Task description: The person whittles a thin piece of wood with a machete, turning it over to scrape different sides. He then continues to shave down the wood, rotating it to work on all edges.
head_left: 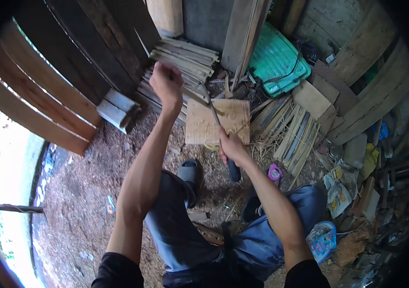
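Observation:
My right hand (233, 147) is wrapped round the black handle of a knife (212, 108), whose long narrow blade points up and away over a square wooden board (199, 129). Raised to the left of it, my left hand (167, 87) is closed on the end of a flat bamboo strip (195, 96). The strip slants down to the right and meets the blade in this view. Thin curled shavings lie on the board. My fingers hide the strip's near end.
Bundled strips (185, 57) lie behind the board, with more strips (298, 139) to its right. A green plastic lid (279, 60) leans at the back. A pink tape measure (274, 172) lies near my right knee. Plank walls (46, 86) stand left; shavings cover the floor.

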`<state>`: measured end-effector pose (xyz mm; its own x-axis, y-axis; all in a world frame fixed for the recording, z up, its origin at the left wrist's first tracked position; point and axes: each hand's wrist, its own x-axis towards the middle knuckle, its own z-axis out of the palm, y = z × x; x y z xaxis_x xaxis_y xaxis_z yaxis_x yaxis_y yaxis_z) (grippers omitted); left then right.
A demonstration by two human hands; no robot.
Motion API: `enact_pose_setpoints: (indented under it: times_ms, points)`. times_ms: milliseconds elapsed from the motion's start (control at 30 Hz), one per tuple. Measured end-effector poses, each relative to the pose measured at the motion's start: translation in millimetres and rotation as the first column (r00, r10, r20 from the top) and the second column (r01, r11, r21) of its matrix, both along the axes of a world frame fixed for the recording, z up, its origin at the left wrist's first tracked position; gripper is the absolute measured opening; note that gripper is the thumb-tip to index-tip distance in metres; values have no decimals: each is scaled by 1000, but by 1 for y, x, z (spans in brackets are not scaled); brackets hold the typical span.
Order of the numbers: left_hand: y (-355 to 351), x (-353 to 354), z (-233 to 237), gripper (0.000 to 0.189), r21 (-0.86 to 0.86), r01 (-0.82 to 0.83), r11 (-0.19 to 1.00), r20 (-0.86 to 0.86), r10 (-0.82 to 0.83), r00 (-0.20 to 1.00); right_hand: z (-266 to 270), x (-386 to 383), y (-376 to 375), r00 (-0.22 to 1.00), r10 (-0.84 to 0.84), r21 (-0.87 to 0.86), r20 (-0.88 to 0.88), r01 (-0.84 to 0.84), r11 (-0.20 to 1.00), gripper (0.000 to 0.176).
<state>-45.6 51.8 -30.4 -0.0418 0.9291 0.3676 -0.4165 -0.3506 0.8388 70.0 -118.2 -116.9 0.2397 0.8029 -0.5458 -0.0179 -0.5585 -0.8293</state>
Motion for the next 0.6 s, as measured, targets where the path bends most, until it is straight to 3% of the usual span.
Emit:
enact_pose_setpoints:
  times_ms: [100, 133, 167, 200, 300, 333, 433, 500, 600]
  points:
    - [-13, 22, 15, 45, 138, -122, 983, -206, 149, 967, 38, 10, 3, 998, 25, -50, 50, -23, 999, 58]
    - [-18, 30, 19, 40, 152, -66, 986, -210, 98, 973, 45, 8, -1, 998, 20, -60, 52, -17, 998, 58]
    - [-26, 37, 23, 43, 80, 13, 997, -142, -1, 990, 52, 7, -3, 1000, 5, 29, 18, -6, 1000, 58]
    - [-31, 44, 24, 45, 119, 10, 993, -144, 7, 990, 55, 4, -5, 1000, -4, 118, -18, 6, 993, 59]
    - [-44, 51, 29, 50, 140, 49, 989, -156, -27, 987, 9, -5, -8, 994, -73, 162, 77, 60, 985, 60]
    - [-47, 52, 29, 50, 143, 27, 989, -150, -5, 989, -3, -8, -9, 994, -111, 32, 9, 110, 993, 60]
    - [-43, 50, 29, 51, 190, 40, 981, -145, -12, 989, 1, 1, -9, 981, -165, -83, -104, 157, 984, 61]
    - [-41, 46, 25, 52, 168, 155, 974, -135, -133, 982, 22, -4, -12, 985, -140, -59, -106, 134, 989, 60]
    - [-44, 41, 25, 53, 154, 183, 971, -154, -160, 975, 41, -15, -18, 990, -124, 175, -75, 135, 975, 59]
